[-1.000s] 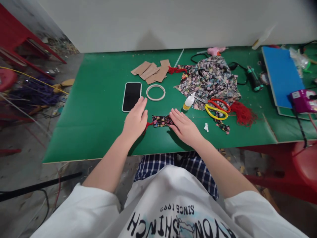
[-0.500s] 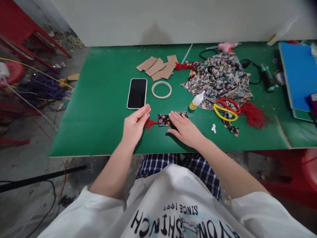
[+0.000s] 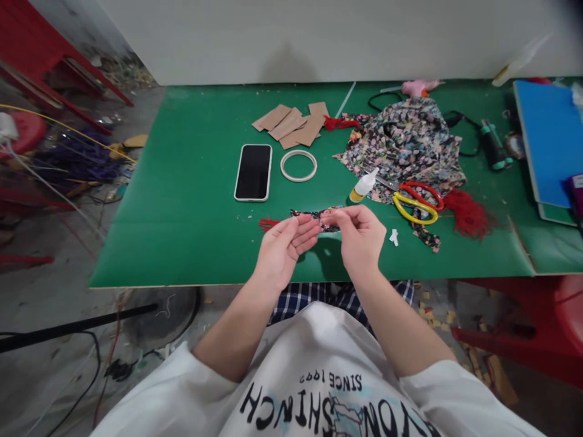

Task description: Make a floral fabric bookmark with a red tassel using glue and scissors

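Your left hand [image 3: 289, 246] is open, palm turned up, its fingers reaching over the flowered strip [image 3: 330, 229]. Your right hand [image 3: 363, 233] is closed in a pinch, thumb and forefinger drawn together beside your left fingertips; you can't tell from this view whether anything is caught between them. The strip lies on the green table [image 3: 191, 182] beneath and just beyond your fingers, partly hidden by them, and its red tassel [image 3: 269, 224] pokes out on the left.

Just beyond your right hand, the small glue bottle [image 3: 362, 187] has its white tip by the scissors [image 3: 404, 189], whose red and yellow handles point to the right. A white scrap [image 3: 394, 237] sits to the right of that hand. Farther from you, the roll of tape [image 3: 298, 178] lies flat between the phone [image 3: 253, 172] and the bottle, with the phone's dark screen facing up. Behind the tape, brown cardboard pieces [image 3: 291, 127] overlap in a loose pile.

The large flowered cloth [image 3: 410, 145] lies bunched behind the scissors, with a bundle of red thread [image 3: 467, 212] near its lower right corner. A blue board [image 3: 544, 142] lies at the far right of your table.
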Demonstrator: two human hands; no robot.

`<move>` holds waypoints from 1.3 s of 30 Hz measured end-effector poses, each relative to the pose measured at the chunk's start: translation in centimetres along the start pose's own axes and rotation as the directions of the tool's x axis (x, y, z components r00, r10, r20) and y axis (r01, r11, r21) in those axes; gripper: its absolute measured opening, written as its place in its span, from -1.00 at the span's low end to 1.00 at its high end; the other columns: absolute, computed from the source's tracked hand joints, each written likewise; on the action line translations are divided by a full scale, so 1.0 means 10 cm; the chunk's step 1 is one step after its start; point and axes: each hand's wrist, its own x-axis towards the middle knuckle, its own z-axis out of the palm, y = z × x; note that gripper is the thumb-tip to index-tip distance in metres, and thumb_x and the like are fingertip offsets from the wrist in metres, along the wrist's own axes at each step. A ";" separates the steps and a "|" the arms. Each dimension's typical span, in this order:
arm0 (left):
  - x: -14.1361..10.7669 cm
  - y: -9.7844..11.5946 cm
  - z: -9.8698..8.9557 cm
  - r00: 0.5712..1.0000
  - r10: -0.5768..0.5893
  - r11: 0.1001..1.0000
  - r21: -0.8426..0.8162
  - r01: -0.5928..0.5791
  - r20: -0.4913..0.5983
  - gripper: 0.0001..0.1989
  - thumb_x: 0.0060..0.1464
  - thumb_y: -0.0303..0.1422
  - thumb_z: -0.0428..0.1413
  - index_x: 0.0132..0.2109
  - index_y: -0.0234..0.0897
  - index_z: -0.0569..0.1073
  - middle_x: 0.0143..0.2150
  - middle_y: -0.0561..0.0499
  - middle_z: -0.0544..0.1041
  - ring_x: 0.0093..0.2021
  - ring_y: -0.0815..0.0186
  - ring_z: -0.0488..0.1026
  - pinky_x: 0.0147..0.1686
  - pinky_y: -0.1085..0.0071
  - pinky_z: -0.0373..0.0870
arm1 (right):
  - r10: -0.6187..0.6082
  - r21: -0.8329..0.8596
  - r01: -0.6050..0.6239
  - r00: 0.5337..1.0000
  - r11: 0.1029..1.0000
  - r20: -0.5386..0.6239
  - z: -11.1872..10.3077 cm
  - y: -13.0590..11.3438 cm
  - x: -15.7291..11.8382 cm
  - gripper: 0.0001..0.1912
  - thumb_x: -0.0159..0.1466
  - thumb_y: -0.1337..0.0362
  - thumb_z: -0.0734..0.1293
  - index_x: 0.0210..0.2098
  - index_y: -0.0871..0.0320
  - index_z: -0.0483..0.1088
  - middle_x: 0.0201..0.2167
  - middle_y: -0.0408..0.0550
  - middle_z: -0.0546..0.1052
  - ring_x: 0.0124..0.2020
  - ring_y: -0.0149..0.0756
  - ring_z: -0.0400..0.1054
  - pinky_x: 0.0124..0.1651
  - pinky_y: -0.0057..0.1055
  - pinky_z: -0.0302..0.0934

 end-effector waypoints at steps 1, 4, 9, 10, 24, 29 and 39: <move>-0.05 -0.05 0.04 0.997 0.015 1.000 0.008 -0.016 0.080 -0.59 0.19 -0.14 -0.10 -0.03 -0.37 0.40 -0.05 -0.18 0.53 -0.03 0.21 0.47 -0.03 0.25 0.44 | 0.005 0.059 -0.005 1.000 0.998 0.012 0.01 0.00 0.01 -0.58 0.27 0.00 0.14 -0.32 0.19 0.43 -0.35 0.01 0.58 -0.27 -0.27 0.49 -0.13 -0.24 0.38; -0.23 -0.24 0.16 0.934 0.145 0.978 0.095 -0.185 0.328 -0.38 0.22 -0.02 -0.33 0.18 -0.36 0.23 0.20 -0.21 0.30 0.21 0.14 0.23 0.18 0.14 0.20 | -0.035 0.216 0.007 0.992 0.976 0.124 0.03 -0.03 0.06 -0.36 0.29 -0.13 -0.07 -0.05 0.18 0.37 0.00 0.11 0.46 0.04 -0.20 0.35 0.07 -0.16 0.24; -0.36 -0.49 0.30 0.761 0.328 0.708 0.387 -0.590 0.560 -0.14 0.10 0.09 -0.14 0.34 -0.22 -0.38 0.38 -0.08 -0.40 0.36 0.05 -0.33 0.30 0.06 -0.20 | -0.020 0.248 -0.073 0.935 0.966 0.354 0.02 -0.06 0.06 -0.13 0.18 -0.26 -0.32 0.30 0.03 -0.08 0.30 -0.02 0.07 0.28 -0.17 -0.01 0.19 -0.07 0.05; -0.34 -0.49 0.31 0.748 0.342 0.672 0.409 -0.618 0.569 -0.14 0.11 0.10 -0.17 0.33 -0.21 -0.42 0.38 -0.07 -0.44 0.36 0.04 -0.37 0.30 0.05 -0.22 | -0.019 0.226 -0.068 0.932 0.972 0.363 0.02 -0.04 0.03 -0.15 0.19 -0.22 -0.36 0.32 0.02 -0.16 0.31 -0.04 0.01 0.29 -0.19 -0.03 0.19 -0.07 0.05; -0.45 -0.31 0.12 0.652 0.213 0.604 0.426 -0.674 0.728 -0.19 0.12 0.12 -0.27 0.34 -0.25 -0.29 0.36 -0.16 -0.06 0.29 0.11 0.06 0.22 0.17 0.12 | -0.085 -0.207 0.155 0.946 0.966 0.314 -0.19 0.09 0.16 -0.24 0.07 0.05 -0.67 0.25 0.13 -0.76 0.36 0.03 -0.37 0.35 -0.32 -0.33 0.21 -0.11 0.00; -0.24 -0.10 -0.35 0.748 0.293 0.000 0.782 -0.623 0.596 -0.43 0.24 -0.18 -0.16 0.32 -0.23 -0.09 0.32 -0.13 0.08 0.33 0.12 -0.07 0.26 0.03 -0.06 | -0.213 -0.461 0.432 0.866 0.775 0.452 -0.21 0.21 0.16 -0.21 0.26 -0.13 -0.29 0.33 0.22 -0.43 0.36 0.05 -0.20 0.36 -0.26 -0.39 0.31 -0.15 -0.21; 0.19 -0.05 -0.49 0.821 0.170 -0.410 0.797 -0.443 0.545 -0.27 0.16 0.03 -0.18 0.26 -0.47 0.08 0.28 -0.26 0.13 0.32 0.05 -0.03 0.26 0.01 -0.15 | -0.040 -0.651 0.672 0.706 0.352 0.707 -0.13 0.37 0.00 -0.26 0.31 -0.09 -0.09 0.27 0.34 -0.02 0.30 0.10 0.03 0.31 -0.16 -0.10 0.31 0.05 -0.36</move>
